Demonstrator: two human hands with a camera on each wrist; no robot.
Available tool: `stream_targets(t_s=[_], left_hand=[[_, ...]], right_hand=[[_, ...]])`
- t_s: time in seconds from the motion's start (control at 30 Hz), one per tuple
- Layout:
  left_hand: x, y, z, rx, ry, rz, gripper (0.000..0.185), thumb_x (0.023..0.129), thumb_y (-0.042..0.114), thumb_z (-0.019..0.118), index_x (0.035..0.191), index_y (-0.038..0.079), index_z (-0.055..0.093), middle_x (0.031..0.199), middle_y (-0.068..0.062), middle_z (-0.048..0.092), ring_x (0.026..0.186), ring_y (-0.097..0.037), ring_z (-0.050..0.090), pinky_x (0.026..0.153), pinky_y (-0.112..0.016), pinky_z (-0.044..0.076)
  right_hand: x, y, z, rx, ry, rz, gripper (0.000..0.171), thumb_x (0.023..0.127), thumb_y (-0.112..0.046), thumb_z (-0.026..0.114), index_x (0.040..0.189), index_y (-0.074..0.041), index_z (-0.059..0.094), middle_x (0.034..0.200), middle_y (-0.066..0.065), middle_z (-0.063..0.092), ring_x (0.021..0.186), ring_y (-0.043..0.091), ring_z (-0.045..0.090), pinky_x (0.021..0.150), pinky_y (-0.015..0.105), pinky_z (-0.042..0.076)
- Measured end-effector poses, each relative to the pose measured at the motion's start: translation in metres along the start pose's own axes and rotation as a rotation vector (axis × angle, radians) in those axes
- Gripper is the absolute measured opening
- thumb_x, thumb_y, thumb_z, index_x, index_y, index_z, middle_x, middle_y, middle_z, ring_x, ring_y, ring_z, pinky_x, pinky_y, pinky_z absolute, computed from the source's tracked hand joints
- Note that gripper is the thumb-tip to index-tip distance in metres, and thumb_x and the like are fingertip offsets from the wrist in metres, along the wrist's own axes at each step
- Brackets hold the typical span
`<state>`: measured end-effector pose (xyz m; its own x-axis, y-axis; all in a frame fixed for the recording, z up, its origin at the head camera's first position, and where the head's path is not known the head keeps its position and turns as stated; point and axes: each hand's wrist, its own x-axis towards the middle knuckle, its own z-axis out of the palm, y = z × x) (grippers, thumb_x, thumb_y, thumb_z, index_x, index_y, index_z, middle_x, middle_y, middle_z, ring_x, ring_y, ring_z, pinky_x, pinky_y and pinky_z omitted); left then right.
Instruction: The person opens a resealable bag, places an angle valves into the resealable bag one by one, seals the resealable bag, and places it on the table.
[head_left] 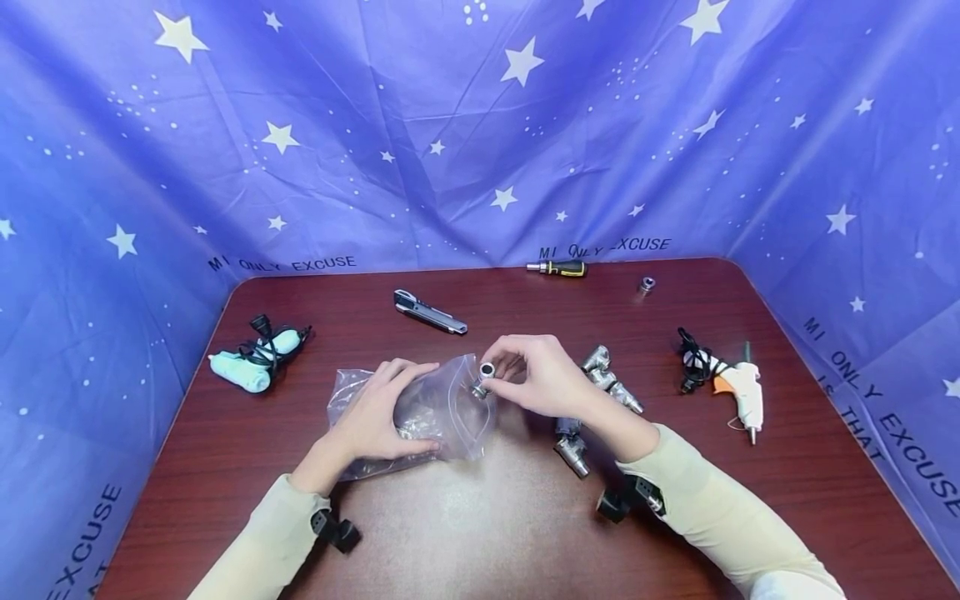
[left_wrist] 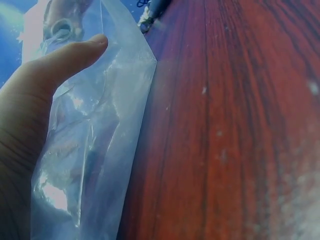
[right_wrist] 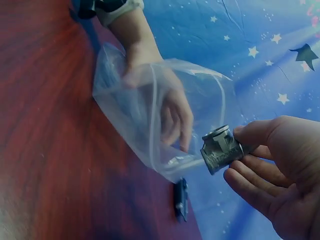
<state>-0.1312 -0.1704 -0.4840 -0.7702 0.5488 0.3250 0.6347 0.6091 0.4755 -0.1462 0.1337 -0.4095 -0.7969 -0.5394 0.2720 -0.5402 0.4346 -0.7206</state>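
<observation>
A clear zip bag (head_left: 438, 408) lies on its side on the table, its mouth spread towards the right. My left hand (head_left: 377, 412) grips the bag from above, thumb on the near side and fingers on the far side. In the right wrist view those fingers look bent, seen through the plastic. Between the thumb and fingers of my right hand (head_left: 543, 379) is a small metal pipe fitting (right_wrist: 220, 150), pinched at the bag's mouth. Other silvery fittings (head_left: 573, 457) lie beside and partly under the right forearm. Whether anything is inside the bag I cannot tell.
A grey utility knife (head_left: 431, 313) lies beyond the bag. Farther back are a yellow-and-black screwdriver (head_left: 564, 268) and a small metal piece (head_left: 647, 285). A white glue gun (head_left: 746, 392) rests at right, a light-blue corded tool (head_left: 243, 369) at left.
</observation>
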Motion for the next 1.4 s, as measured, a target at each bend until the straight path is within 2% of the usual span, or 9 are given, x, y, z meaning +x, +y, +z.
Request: stream_targets(t_s=[0.17, 0.4, 0.53, 0.67, 0.93, 1.17, 1.27, 1.4], left_hand=[[0.0, 0.001, 0.0, -0.016, -0.004, -0.008, 0.11, 0.062, 0.058, 0.097, 0.155, 0.021, 0.053, 0.135, -0.001, 0.063, 0.116, -0.018, 0.056, 0.098, -0.047, 0.053], [0.001, 0.002, 0.001, -0.02, -0.003, -0.013, 0.11, 0.062, 0.058, 0.097, 0.154, 0.019, 0.054, 0.135, -0.001, 0.063, 0.116, -0.019, 0.056, 0.097, -0.047, 0.053], [0.001, 0.002, 0.001, -0.026, 0.003, -0.012, 0.108, 0.062, 0.057, 0.098, 0.154, 0.02, 0.054, 0.136, -0.001, 0.063, 0.117, -0.019, 0.057, 0.097, -0.047, 0.053], [0.0, 0.001, 0.002, -0.015, 0.007, -0.008, 0.108, 0.063, 0.059, 0.097, 0.154, 0.021, 0.054, 0.136, -0.001, 0.063, 0.116, -0.019, 0.057, 0.097, -0.046, 0.053], [-0.001, 0.001, 0.003, -0.011, 0.017, -0.009, 0.107, 0.063, 0.061, 0.096, 0.154, 0.023, 0.054, 0.136, 0.001, 0.063, 0.115, -0.018, 0.057, 0.097, -0.045, 0.053], [0.0, 0.003, 0.002, -0.012, 0.015, 0.005, 0.108, 0.063, 0.06, 0.096, 0.154, 0.02, 0.054, 0.135, 0.0, 0.063, 0.116, -0.017, 0.057, 0.097, -0.046, 0.054], [0.0, 0.002, 0.003, -0.013, 0.013, 0.009, 0.109, 0.063, 0.06, 0.097, 0.154, 0.019, 0.054, 0.135, 0.001, 0.063, 0.116, -0.017, 0.057, 0.097, -0.045, 0.054], [-0.001, 0.001, 0.004, -0.017, 0.011, 0.014, 0.11, 0.063, 0.06, 0.097, 0.155, 0.019, 0.053, 0.134, 0.001, 0.063, 0.116, -0.016, 0.057, 0.097, -0.045, 0.054]], right_hand=[[0.0, -0.001, 0.012, 0.055, -0.05, 0.028, 0.018, 0.087, -0.005, 0.083, 0.101, -0.009, 0.072, 0.094, 0.004, 0.079, 0.084, 0.01, 0.077, 0.076, 0.022, 0.064], [0.001, 0.002, 0.028, 0.04, -0.073, 0.007, 0.02, 0.083, -0.001, 0.083, 0.096, -0.009, 0.071, 0.099, 0.006, 0.079, 0.088, 0.013, 0.079, 0.076, 0.019, 0.063], [0.003, 0.002, 0.036, 0.034, -0.097, -0.005, 0.018, 0.084, -0.001, 0.085, 0.093, -0.009, 0.072, 0.097, 0.006, 0.079, 0.089, 0.013, 0.079, 0.077, 0.019, 0.063], [0.004, 0.003, 0.045, 0.006, -0.114, -0.022, 0.016, 0.085, -0.002, 0.087, 0.092, -0.009, 0.074, 0.096, 0.006, 0.081, 0.088, 0.012, 0.08, 0.076, 0.014, 0.061], [0.008, 0.005, 0.061, -0.112, -0.118, -0.12, 0.014, 0.085, -0.01, 0.088, 0.088, -0.013, 0.075, 0.09, -0.001, 0.079, 0.083, 0.008, 0.079, 0.075, 0.008, 0.057], [0.013, 0.01, 0.072, -0.186, -0.157, -0.221, 0.017, 0.086, -0.013, 0.085, 0.099, -0.012, 0.075, 0.097, 0.0, 0.079, 0.084, 0.006, 0.074, 0.079, 0.012, 0.057], [0.017, 0.011, 0.075, -0.215, -0.162, -0.257, 0.017, 0.084, -0.014, 0.085, 0.096, -0.014, 0.072, 0.095, -0.002, 0.076, 0.08, 0.005, 0.069, 0.075, 0.013, 0.056], [0.021, 0.013, 0.08, -0.215, -0.181, -0.262, 0.019, 0.082, -0.014, 0.086, 0.092, -0.015, 0.071, 0.093, -0.003, 0.074, 0.081, 0.007, 0.066, 0.076, 0.016, 0.055]])
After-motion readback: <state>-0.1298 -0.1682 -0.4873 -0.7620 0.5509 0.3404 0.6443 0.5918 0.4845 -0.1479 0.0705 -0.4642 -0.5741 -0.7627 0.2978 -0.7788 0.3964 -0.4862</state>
